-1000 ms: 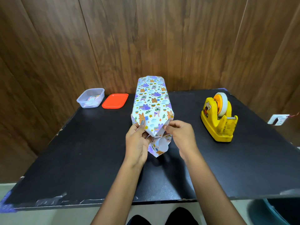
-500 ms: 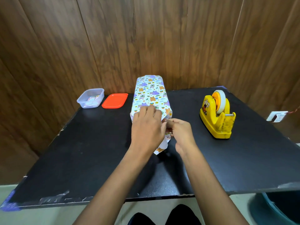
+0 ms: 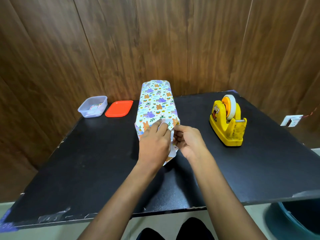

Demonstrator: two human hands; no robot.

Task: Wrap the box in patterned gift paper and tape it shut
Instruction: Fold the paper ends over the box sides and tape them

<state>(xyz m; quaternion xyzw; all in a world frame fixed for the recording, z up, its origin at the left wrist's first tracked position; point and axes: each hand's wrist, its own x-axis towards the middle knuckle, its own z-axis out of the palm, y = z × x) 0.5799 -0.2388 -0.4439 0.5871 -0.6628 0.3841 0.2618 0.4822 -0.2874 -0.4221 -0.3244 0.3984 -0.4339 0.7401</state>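
- On the black table (image 3: pixel 86 161), keep the box (image 3: pixel 155 104) flat where it lies: mid-table, long side running away from the body. No lifting during the closing of the near end.
- Judged as the step in hand: folding and pinning the near end, with no tape on it yet.
- Hold down with the left hand (image 3: pixel 154 142), palm down, fingers laid fairly straight over the near top edge, pressing the flap (image 3: pixel 164 122) onto the top. Press firmly to set the crease.
- Pull snug with the right hand (image 3: pixel 188 141), thumb and fingers curled, pinching the paper at the near right corner. Tug gently toward the middle to avoid a tear.
- Reach for the yellow tape dispenser (image 3: pixel 226 123), well apart on the right, only after pinning the fold with the left alone.
- Wrapped over top and sides in gift paper (image 3: pixel 152 94): white ground with purple, orange and green cartoon prints.
- Far end folded in, with tapered corners. Cannot tell about tape there.
- Near end untidy, showing white underside at the flap and 1 loose tail (image 3: pixel 170 155) hanging between the 2 hands toward the table.
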